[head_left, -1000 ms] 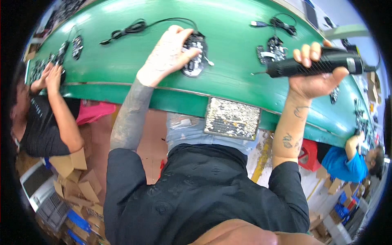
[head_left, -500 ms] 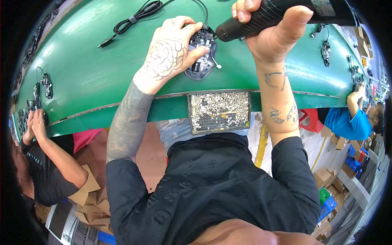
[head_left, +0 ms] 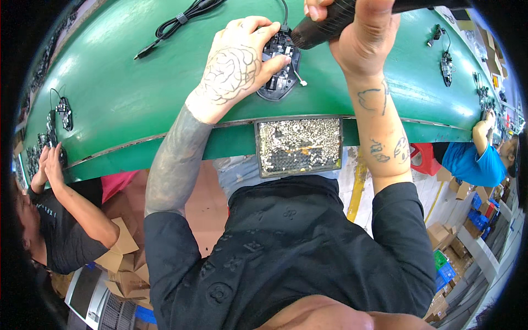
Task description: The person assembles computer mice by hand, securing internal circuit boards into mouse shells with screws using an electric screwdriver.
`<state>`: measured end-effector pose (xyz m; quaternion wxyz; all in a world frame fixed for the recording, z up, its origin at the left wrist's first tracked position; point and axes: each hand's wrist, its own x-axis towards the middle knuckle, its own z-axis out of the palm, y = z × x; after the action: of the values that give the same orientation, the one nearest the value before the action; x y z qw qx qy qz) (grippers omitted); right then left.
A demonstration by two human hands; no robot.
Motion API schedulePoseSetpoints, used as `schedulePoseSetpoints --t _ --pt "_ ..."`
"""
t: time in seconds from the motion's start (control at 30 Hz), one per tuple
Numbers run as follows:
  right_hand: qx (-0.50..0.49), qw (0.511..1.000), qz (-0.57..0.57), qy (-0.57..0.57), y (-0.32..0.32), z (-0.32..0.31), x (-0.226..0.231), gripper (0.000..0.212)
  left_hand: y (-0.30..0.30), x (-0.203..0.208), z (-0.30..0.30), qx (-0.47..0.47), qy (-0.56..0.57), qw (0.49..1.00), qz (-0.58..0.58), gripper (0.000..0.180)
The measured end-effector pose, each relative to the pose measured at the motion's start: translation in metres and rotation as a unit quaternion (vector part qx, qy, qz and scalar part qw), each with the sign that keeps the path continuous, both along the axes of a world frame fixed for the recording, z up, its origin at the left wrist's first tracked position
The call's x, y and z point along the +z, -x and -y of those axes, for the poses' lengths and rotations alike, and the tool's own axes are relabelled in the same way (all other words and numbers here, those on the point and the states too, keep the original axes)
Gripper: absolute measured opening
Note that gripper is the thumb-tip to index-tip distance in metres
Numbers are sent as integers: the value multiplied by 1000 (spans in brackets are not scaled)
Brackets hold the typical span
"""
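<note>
While your left grip (head_left: pixel 234 66) is closed over an open black mouse (head_left: pixel 278 91), its thumb lies across the exposed parts and its forefinger reaches the upper end, where a black cord (head_left: pixel 285 12) leaves. The mouse lies flat on the green tabletop (head_left: pixel 165 104), ahead of you and near the middle of your view. Your right grip (head_left: pixel 366 47) is wrapped round a thick black handheld tool (head_left: pixel 330 26), held slantwise with its narrow end right at the mouse's upper right edge (you cannot tell from this angle whether it touches). A thin lead with a small white connector (head_left: pixel 303 83) sticks out from the mouse's right side. To the left of the cord, you have a bundled black cable (head_left: pixel 182 18) bound with a grey tie. Just past the near edge, in front of your waist, sits a dark shallow tray (head_left: pixel 258 148) strewn with small pale pieces. Further off on your left, a small dark assembly (head_left: pixel 64 113) lies near a co-worker in black (head_left: pixel 71 225); well to your right, another assembly (head_left: pixel 446 71) lies on the green surface, and a person in blue (head_left: pixel 474 164) works beyond it.
</note>
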<state>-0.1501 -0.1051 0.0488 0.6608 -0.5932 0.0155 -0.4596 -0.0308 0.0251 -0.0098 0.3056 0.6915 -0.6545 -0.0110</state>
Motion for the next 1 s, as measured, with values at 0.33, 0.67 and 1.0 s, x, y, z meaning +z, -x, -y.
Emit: schedulePoseSetpoints --t 0.33,0.67,1.0 --pt "46 997 57 -8 2 3 -1 71 4 -2 0 2 -16 1000 3 52" --pt "-74 975 85 -191 41 57 15 54 -7 26 8 57 98 992 57 41" --pt "73 985 121 -98 46 47 21 66 19 36 -19 -393 -161 899 -103 27"
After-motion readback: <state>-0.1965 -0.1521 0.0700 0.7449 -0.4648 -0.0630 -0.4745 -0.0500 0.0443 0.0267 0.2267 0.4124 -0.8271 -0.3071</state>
